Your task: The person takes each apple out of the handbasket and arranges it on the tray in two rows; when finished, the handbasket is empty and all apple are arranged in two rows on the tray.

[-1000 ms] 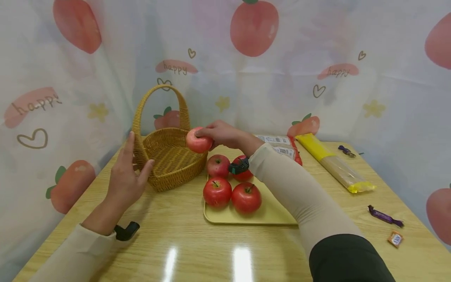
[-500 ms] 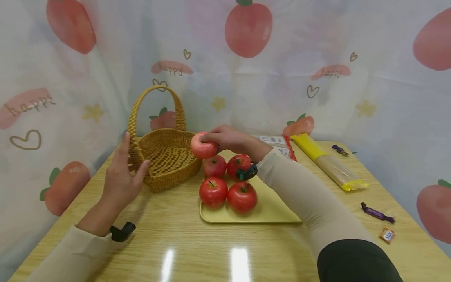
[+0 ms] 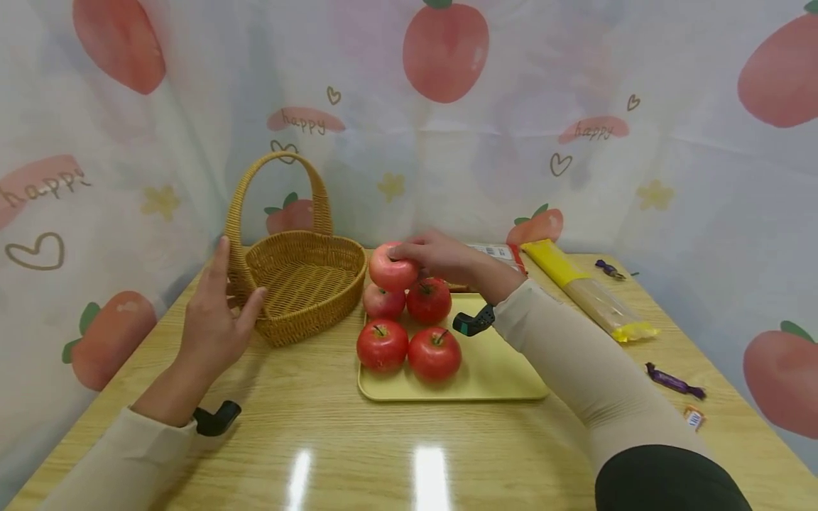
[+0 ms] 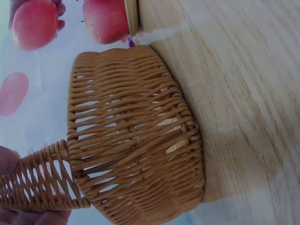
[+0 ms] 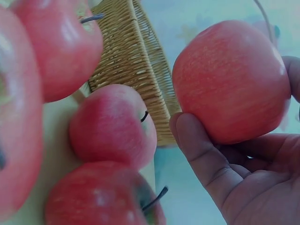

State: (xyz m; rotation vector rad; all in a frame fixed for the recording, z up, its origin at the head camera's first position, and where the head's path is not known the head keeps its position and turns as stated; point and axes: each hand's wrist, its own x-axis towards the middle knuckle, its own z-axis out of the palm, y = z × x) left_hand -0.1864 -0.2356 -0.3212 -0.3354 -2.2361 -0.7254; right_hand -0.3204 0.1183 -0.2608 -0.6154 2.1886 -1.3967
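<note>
My right hand (image 3: 441,257) grips a pinkish-red apple (image 3: 390,271) by its sides, up above the back left corner of the yellow tray (image 3: 495,380). In the right wrist view the thumb and fingers clasp that apple (image 5: 232,82), clear of the others below. Several red apples (image 3: 434,355) sit together on the tray's left part. To the left stands a wicker basket (image 3: 313,316) with a tall arched handle (image 3: 238,223). My left hand (image 3: 217,312) holds the near side of this handle, thumb on one side and fingers on the other, as the left wrist view shows.
Behind my right arm lies a partly hidden red-edged package (image 3: 501,252). A long yellow-ended packet (image 3: 588,291) lies at the back right. Wrapped sweets, including a purple one (image 3: 674,381) and an orange one (image 3: 694,418), are along the right side. A printed curtain (image 3: 447,156) hangs behind the table.
The held apple and my right hand have moved right, from beside the basket rim to above the tray's apples. My left hand stays at the handle. The head view has shifted slightly.
</note>
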